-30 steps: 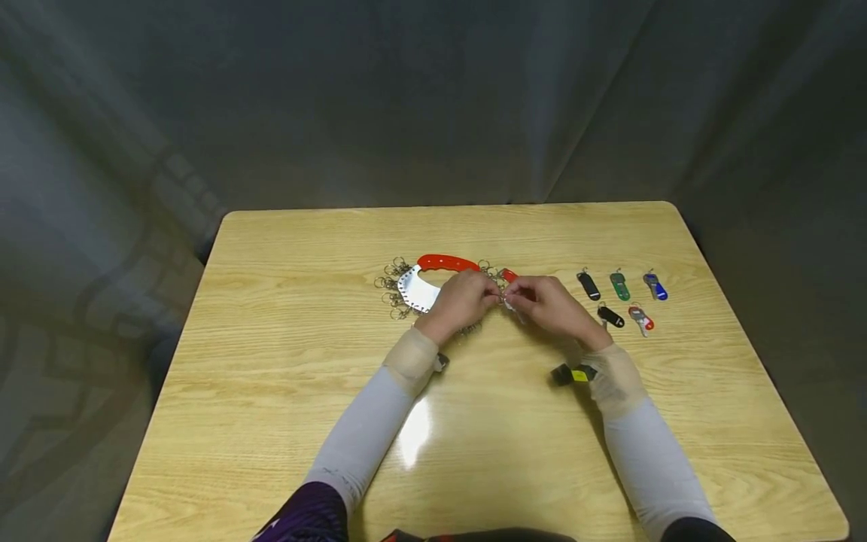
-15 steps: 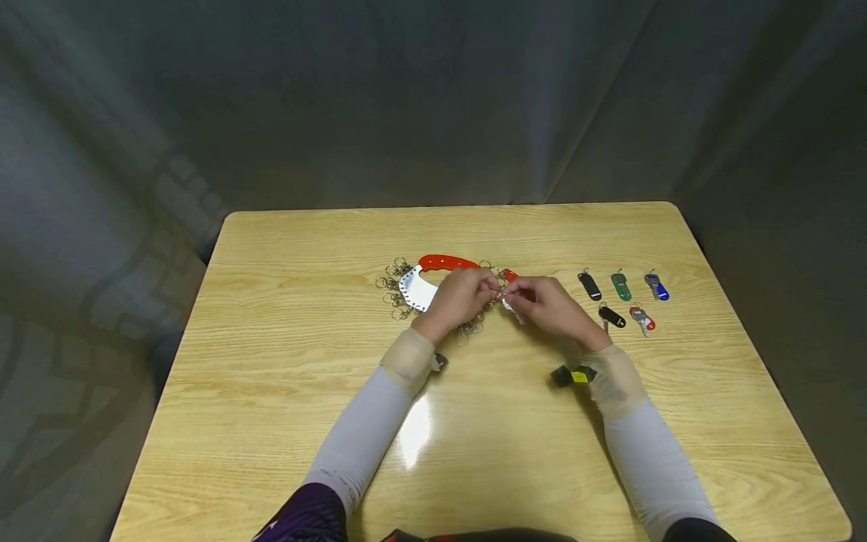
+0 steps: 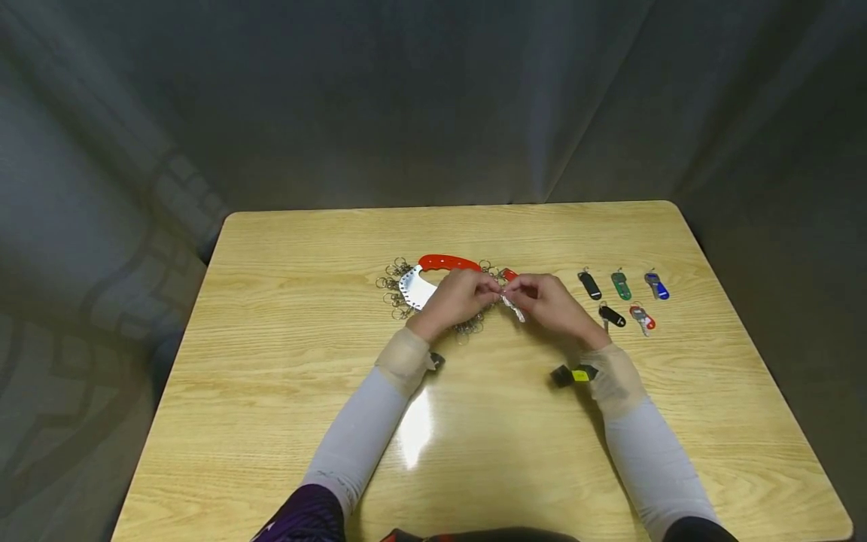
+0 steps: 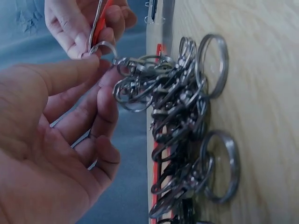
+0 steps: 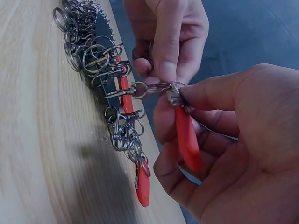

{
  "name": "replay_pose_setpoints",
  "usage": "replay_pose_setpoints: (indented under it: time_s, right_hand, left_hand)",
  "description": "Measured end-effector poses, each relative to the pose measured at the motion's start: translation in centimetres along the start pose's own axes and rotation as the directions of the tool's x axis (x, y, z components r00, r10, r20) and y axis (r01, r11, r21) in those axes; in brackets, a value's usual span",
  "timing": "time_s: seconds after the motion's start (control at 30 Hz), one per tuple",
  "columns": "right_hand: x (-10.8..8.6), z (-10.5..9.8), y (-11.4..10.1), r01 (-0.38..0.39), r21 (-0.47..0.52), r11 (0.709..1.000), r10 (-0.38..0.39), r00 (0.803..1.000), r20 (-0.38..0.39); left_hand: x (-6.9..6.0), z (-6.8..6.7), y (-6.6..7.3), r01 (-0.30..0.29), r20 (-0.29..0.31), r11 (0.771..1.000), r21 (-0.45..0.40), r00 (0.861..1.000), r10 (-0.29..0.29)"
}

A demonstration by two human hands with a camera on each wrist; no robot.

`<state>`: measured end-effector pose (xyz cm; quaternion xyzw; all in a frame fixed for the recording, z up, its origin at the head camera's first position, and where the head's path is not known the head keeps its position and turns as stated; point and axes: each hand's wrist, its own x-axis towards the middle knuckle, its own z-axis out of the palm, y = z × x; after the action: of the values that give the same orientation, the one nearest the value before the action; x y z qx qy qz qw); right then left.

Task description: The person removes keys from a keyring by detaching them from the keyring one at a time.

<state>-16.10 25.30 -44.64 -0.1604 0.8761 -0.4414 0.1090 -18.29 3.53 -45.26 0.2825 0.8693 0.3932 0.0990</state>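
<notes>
A curved silver key holder plate [image 3: 415, 289] with a red handle [image 3: 447, 262] lies on the table, metal key rings [image 4: 180, 93] along its edge. Beside its right end, my left hand [image 3: 459, 295] pinches one split ring [image 4: 106, 45] between thumb and forefinger. Facing it, my right hand [image 3: 552, 302] pinches a key [image 5: 174, 97] with a red key tag [image 5: 188, 140], right at that ring. The fingertips of both hands nearly meet, and whether the key is threaded on the ring cannot be made out. Another red tag [image 3: 509, 275] lies by the holder's right end.
To the right lie several keys with tags: a black tag [image 3: 589, 286], a green tag [image 3: 620, 286], a blue tag [image 3: 656, 286], a second black tag [image 3: 612, 315] and a red tag [image 3: 642, 319]. Dark curtains [image 3: 433, 105] hang behind the table [image 3: 305, 421].
Both hands stay at the holder's right end with small finger movements. The key below the right fingertips shows more plainly now. My left wrist has shifted slightly left.
</notes>
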Motion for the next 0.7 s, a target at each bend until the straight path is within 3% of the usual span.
replay_pose_setpoints:
  time_s: [0.4, 0.7]
  right_hand:
    - [-0.24, -0.18, -0.21, 0.057, 0.012, 0.998, -0.057, 0.998, -0.012]
    - [-0.28, -0.31, 0.29, 0.035, 0.090, 0.995, -0.039, 0.998, 0.048]
  left_hand:
    - [0.03, -0.27, 0.04, -0.027, 0.088, 1.000, -0.005, 0.996, 0.027]
    - [-0.33, -0.50, -0.44, -0.006, 0.081, 0.998, -0.056, 0.997, 0.011]
